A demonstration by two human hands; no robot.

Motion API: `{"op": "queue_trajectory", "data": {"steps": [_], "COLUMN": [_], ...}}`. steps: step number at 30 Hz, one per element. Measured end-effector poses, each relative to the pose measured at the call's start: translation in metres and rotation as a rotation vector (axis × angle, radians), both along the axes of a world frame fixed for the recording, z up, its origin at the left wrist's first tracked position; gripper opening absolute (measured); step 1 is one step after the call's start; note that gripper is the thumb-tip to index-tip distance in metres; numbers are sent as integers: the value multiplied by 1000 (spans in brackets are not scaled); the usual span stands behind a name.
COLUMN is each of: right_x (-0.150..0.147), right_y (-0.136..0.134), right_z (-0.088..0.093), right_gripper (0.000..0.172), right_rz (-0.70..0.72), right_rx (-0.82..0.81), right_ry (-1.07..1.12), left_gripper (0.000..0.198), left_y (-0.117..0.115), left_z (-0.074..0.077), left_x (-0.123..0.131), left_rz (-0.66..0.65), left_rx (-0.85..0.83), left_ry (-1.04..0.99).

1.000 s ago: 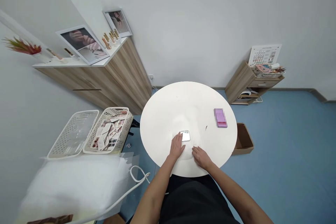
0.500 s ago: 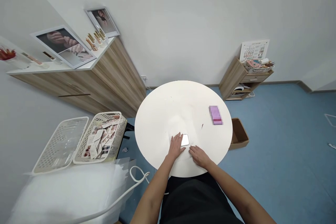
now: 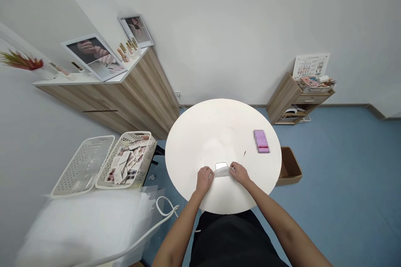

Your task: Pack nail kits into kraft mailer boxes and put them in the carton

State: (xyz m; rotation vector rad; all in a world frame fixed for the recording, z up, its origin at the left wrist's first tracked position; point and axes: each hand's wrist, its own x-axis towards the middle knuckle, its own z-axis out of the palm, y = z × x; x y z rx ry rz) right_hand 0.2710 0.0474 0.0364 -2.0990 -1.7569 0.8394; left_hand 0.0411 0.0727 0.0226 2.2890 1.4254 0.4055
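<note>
Here we are over a round white table [image 3: 200, 133] on a blue floor [image 3: 344, 167], and both arms are reaching in from the near edge. The left hand [image 3: 204, 180] is curled over, fingers bunched together on one end of a clear plastic strip [image 3: 222, 171]. The right hand [image 3: 239, 174] is angled in from the other side, with its fingertips [image 3: 233, 170] pinching the far end. The strip is stretched low between the two hands, and the wrists are turned inward. Directly behind it, just touching its edge, sits one small shiny rectangle [image 3: 221, 166], flat on the tabletop.

Further across the table lies one pink block [image 3: 261, 141], too blurred to make out any detail. To the left are two white plastic baskets side by side: one [image 3: 83, 166] holds only a clear sheet, and the other [image 3: 125, 160] is packed with paper packets [image 3: 120, 167]. One cardboard box [image 3: 290, 166] is on the floor beside the table. Along the wall, a wooden cabinet [image 3: 147, 91] carries two framed pictures [image 3: 94, 57], and a small wooden shelf unit [image 3: 283, 100] stands across the room.
</note>
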Motion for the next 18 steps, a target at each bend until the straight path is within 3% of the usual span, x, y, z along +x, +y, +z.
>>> {"op": "queue_trajectory", "data": {"steps": [3,5,7,10,11,15,18], "right_x": [3,2,1,-1,-1,-2,-3], "right_y": [21,32,40,47,48,46,36], "right_z": [-1,-3,-7,-12,-13,-13,-7], "right_gripper": [14,17,19,17,16,11,15], "right_rz": [-17,-32,-40,-31,-23,26,112], "right_rx": [-52,-106,-140,-137,-132,-89,113], "right_ry": [-55,-98,-129,-140,-143,-223,-380], "left_gripper": [17,29,46,64,68,73,68], "left_y": [19,18,8,-10,-15,-14,-2], "left_z": [3,4,2,-7,-12,-30,-32], "left_x": [11,19,28,41,44,47,45], "left_rz": [164,203,103,-233,-281,-200,-224], "left_rx": [-40,29,138,221,226,207,163], "left_ry": [96,155,172,172,185,312,368]}}
